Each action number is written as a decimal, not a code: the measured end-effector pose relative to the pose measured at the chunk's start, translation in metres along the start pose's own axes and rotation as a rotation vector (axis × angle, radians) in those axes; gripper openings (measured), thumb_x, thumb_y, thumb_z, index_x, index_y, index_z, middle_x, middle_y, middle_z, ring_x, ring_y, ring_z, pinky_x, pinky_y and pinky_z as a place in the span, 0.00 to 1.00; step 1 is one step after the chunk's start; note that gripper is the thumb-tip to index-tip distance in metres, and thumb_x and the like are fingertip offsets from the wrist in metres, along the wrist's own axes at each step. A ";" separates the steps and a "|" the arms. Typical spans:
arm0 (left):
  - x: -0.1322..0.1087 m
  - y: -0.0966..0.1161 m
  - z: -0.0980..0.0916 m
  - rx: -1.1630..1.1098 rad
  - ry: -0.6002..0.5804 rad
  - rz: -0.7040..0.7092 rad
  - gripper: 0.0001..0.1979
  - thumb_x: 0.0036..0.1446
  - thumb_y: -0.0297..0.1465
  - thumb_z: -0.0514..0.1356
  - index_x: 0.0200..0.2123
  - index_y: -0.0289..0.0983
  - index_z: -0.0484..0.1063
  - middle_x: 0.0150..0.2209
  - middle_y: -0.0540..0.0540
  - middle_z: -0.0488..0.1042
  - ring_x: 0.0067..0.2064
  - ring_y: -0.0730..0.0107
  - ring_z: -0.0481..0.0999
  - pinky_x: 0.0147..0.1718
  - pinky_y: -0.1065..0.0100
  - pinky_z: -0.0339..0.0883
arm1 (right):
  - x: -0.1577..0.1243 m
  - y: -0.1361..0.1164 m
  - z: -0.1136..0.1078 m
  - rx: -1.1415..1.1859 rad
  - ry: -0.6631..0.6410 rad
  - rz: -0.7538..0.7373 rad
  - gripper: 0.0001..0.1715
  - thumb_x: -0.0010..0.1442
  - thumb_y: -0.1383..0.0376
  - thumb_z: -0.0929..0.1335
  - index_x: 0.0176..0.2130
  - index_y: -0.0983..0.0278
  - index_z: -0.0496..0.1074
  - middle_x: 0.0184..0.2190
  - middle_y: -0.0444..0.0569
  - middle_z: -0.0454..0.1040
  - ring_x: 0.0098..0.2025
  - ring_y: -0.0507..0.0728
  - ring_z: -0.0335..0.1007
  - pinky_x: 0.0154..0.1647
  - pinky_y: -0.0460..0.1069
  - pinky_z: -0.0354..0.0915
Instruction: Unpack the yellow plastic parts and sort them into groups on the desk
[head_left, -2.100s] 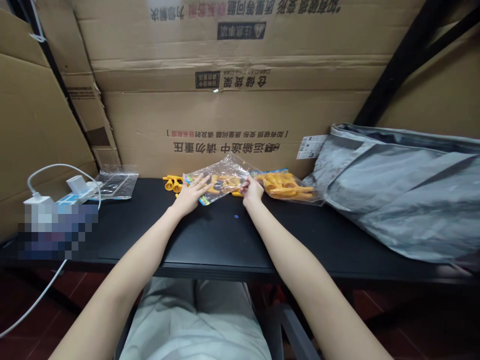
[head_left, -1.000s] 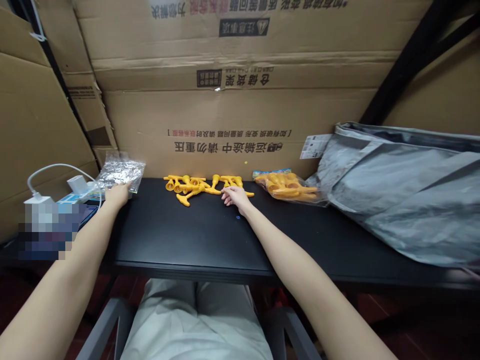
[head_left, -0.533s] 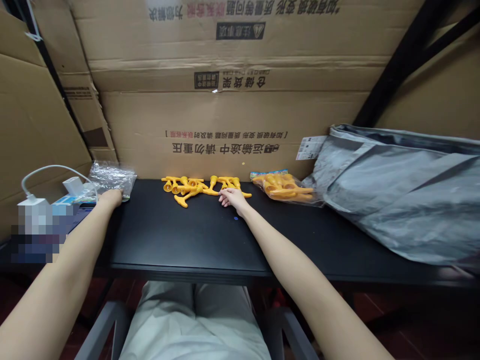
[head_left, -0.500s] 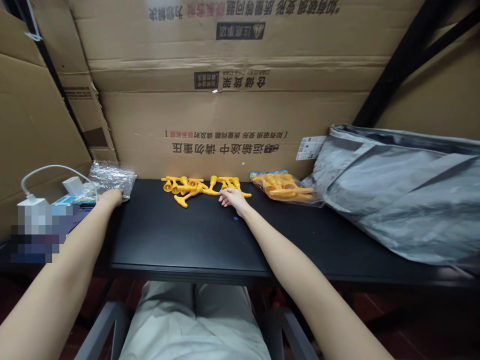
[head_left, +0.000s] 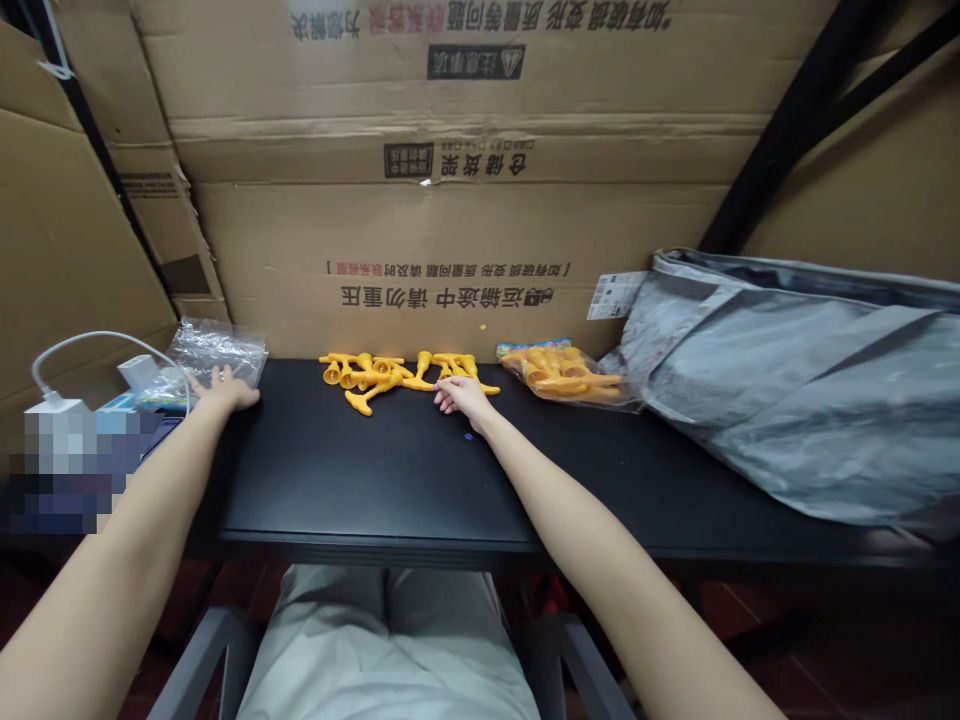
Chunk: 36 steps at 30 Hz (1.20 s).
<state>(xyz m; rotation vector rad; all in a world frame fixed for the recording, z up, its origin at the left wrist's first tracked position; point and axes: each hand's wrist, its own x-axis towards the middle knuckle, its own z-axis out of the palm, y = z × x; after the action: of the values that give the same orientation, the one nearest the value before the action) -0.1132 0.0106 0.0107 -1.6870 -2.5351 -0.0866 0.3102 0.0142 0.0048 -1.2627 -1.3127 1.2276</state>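
My left hand [head_left: 226, 390] lies with its fingers spread on the near edge of a crumpled clear plastic bag [head_left: 217, 345], at the left of the black table. Further right, my right hand [head_left: 461, 396] rests on the tabletop with its fingers curled in, and I see nothing held in them. Its thumb side touches or nearly touches one of several yellow plastic pieces [head_left: 375, 377] with flared cup ends and T-shaped bars. These lie in a loose row along the back of the table. Part of the row behind my right hand is hidden.
A clear packet of similar yellow pieces [head_left: 562, 372] lies right of my right hand, beside a large grey bag [head_left: 765, 390]. At the left stand a white charger [head_left: 56, 425] with a cable and a small white block [head_left: 139, 373]. A cardboard panel [head_left: 450, 220] rises behind the table.
My left hand has opened from a closed grip near the plastic bag, its fingers now spread. My right hand and the yellow pieces stay put; the view has shifted slightly.
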 end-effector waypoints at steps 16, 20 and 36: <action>-0.031 0.104 -0.016 -0.144 0.186 0.346 0.19 0.55 0.27 0.50 0.44 0.38 0.77 0.62 0.40 0.65 0.66 0.52 0.58 0.64 0.40 0.44 | 0.005 0.003 -0.002 -0.073 -0.030 0.000 0.09 0.61 0.73 0.65 0.31 0.68 0.74 0.41 0.54 0.78 0.33 0.50 0.76 0.18 0.38 0.64; -0.041 0.147 -0.019 -0.374 0.204 0.399 0.22 0.54 0.27 0.50 0.49 0.37 0.74 0.59 0.42 0.70 0.60 0.59 0.68 0.62 0.54 0.55 | 0.006 0.004 -0.001 -0.041 -0.011 0.002 0.07 0.60 0.72 0.66 0.30 0.68 0.73 0.38 0.52 0.78 0.30 0.49 0.75 0.17 0.38 0.64; -0.050 0.179 0.025 -0.549 0.199 0.626 0.26 0.58 0.24 0.45 0.58 0.31 0.67 0.59 0.40 0.68 0.63 0.61 0.63 0.64 0.58 0.54 | 0.029 0.007 -0.060 0.730 0.629 0.077 0.22 0.69 0.55 0.50 0.49 0.63 0.61 0.35 0.48 0.73 0.24 0.48 0.68 0.26 0.42 0.70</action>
<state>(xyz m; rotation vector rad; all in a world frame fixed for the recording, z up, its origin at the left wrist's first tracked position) 0.0696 0.0359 -0.0210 -2.4285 -1.8285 -0.9076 0.3689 0.0470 0.0029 -1.0234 -0.3089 1.0798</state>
